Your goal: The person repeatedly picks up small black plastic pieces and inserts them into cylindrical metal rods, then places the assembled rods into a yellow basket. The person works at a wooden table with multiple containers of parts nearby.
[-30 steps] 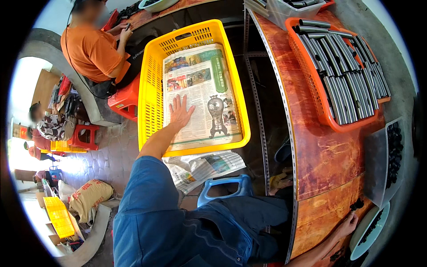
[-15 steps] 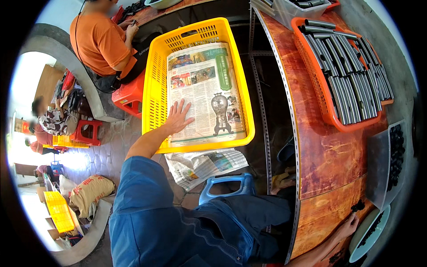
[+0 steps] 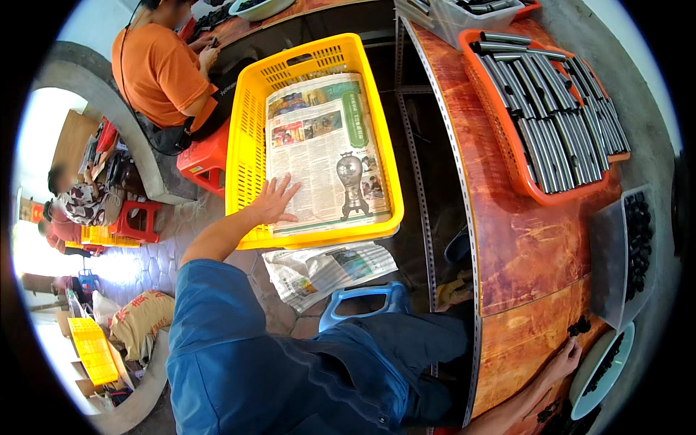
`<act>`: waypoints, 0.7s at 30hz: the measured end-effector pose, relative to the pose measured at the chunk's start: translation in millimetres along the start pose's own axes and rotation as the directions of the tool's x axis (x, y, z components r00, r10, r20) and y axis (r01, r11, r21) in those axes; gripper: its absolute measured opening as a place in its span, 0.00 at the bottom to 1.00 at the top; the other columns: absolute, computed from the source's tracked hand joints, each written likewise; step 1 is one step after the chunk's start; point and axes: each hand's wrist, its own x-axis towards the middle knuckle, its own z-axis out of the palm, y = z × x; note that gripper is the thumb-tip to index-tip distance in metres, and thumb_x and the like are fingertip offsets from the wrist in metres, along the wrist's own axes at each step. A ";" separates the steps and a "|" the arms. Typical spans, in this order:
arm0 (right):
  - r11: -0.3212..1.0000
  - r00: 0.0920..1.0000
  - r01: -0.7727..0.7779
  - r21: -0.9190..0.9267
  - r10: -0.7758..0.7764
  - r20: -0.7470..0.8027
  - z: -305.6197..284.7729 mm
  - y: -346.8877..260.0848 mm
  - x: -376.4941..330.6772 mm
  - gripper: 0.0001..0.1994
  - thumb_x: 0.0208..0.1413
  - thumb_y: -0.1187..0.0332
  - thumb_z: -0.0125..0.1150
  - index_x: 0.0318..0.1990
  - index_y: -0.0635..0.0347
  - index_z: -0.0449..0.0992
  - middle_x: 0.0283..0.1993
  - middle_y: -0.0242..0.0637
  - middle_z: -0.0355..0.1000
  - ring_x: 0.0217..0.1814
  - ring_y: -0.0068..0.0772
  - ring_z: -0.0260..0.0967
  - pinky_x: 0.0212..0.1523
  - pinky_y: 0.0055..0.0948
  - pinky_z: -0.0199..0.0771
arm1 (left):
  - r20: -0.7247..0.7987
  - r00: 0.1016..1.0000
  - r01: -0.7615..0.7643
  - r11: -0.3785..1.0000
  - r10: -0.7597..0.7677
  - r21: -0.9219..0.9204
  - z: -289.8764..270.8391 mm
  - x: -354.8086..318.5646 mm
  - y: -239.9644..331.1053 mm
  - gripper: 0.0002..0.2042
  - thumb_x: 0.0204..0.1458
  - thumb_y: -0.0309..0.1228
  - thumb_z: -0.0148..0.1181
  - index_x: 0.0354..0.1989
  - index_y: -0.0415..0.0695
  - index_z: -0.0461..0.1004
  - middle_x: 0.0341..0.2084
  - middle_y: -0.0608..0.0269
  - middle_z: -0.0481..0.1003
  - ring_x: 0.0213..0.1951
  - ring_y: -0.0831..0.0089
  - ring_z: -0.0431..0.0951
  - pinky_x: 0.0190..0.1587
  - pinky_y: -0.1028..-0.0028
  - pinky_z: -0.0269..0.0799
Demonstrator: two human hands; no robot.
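Note:
My left hand [image 3: 272, 201] lies flat with fingers spread on a sheet of newspaper [image 3: 326, 148] that lines the bottom of a yellow plastic crate [image 3: 243, 138] on the floor. It presses the paper near the crate's near left corner. My right hand [image 3: 564, 360] rests at the near edge of the wooden workbench [image 3: 522, 246], fingers touching a few small black parts [image 3: 578, 328]; it holds nothing that I can see.
An orange tray of metal tubes [image 3: 551, 109] sits on the bench. A grey tray [image 3: 629, 246] and a white bowl [image 3: 605, 370] hold small black parts. More folded newspaper [image 3: 326, 267] lies on the floor by a blue stool [image 3: 362, 299]. A person in orange [image 3: 163, 72] sits beyond the crate.
My left hand has slid toward the near edge of the crate, still flat on the newspaper. My right hand stays at the bench edge.

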 end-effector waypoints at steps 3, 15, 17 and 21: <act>0.996 0.996 -0.087 0.021 0.086 0.023 0.6 -4.6 -0.9 0.17 0.69 0.58 0.57 0.35 0.66 0.73 0.27 0.31 0.60 0.31 0.25 0.53 0.33 0.33 0.58 | -0.027 0.999 0.027 0.996 -0.025 0.080 1.7 -8.8 3.9 0.52 0.51 0.71 0.50 0.78 0.56 0.38 0.76 0.40 0.37 0.71 0.29 0.49 0.70 0.37 0.49; 0.995 0.997 -0.066 0.080 0.062 0.046 -0.8 -6.4 -2.9 0.14 0.67 0.63 0.57 0.38 0.68 0.74 0.32 0.35 0.69 0.36 0.28 0.63 0.40 0.31 0.66 | 0.037 0.999 0.027 0.996 -0.024 -0.086 -3.5 -27.4 8.9 0.50 0.49 0.61 0.64 0.74 0.46 0.47 0.71 0.33 0.51 0.67 0.41 0.63 0.65 0.49 0.64; 0.989 0.998 -0.062 0.133 0.057 0.039 2.5 8.2 -2.9 0.13 0.67 0.63 0.57 0.38 0.68 0.74 0.33 0.35 0.70 0.36 0.28 0.63 0.40 0.30 0.66 | 0.139 0.989 0.070 0.994 -0.058 -0.086 -11.2 -25.3 11.7 0.46 0.52 0.52 0.66 0.74 0.46 0.48 0.72 0.40 0.51 0.66 0.44 0.66 0.64 0.51 0.66; 0.981 0.999 -0.046 0.187 0.044 0.018 -1.2 -5.1 -6.7 0.13 0.66 0.65 0.58 0.36 0.69 0.74 0.32 0.34 0.70 0.35 0.29 0.64 0.39 0.30 0.67 | 0.280 0.955 0.142 0.980 -0.099 -0.136 -28.6 -30.5 20.2 0.38 0.57 0.45 0.59 0.73 0.47 0.51 0.72 0.47 0.53 0.67 0.48 0.66 0.64 0.53 0.67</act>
